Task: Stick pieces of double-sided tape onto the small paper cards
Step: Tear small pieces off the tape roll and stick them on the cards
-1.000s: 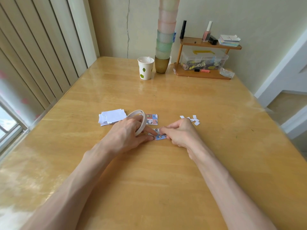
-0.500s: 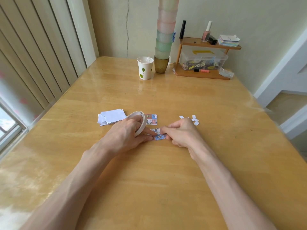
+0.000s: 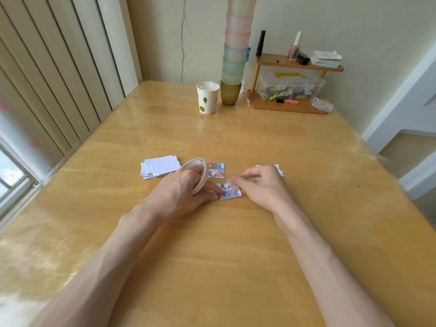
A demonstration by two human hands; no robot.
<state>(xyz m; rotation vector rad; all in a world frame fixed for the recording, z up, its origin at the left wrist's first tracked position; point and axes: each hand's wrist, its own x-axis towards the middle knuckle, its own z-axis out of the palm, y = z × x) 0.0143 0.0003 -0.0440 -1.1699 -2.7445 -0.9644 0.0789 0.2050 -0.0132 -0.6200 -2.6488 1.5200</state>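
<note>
Whereas half a second ago the right hand [image 3: 262,185] had its fingertips down on the patterned card [image 3: 231,193], meeting those of the left hand [image 3: 181,192], it has now drawn back to its own side and risen slightly off the card. Its fingers are curled, with thumb and forefinger brought together at a blurred tip. Whether a tape liner or a piece of tape is pinched there cannot be told.

The left hand has not moved. It grips the tape roll [image 3: 204,179], which stands tilted on edge against its knuckles, and one extended fingertip [image 3: 220,188] presses the near corner of the card to the table [image 3: 236,256]. More of the card face now shows between the two hands.

A second patterned card [image 3: 215,169] lies just beyond the left fingertips. A stack of white papers [image 3: 160,167] lies beyond and outboard of the left hand, and white scraps [image 3: 278,169] sit just beyond the right knuckles.

Judged from this, the pressing-down of one tape piece on this card is probably finished, and the right hand is either tearing the tape free or peeling something away. The card should stay pinned until that pull ends.
</note>
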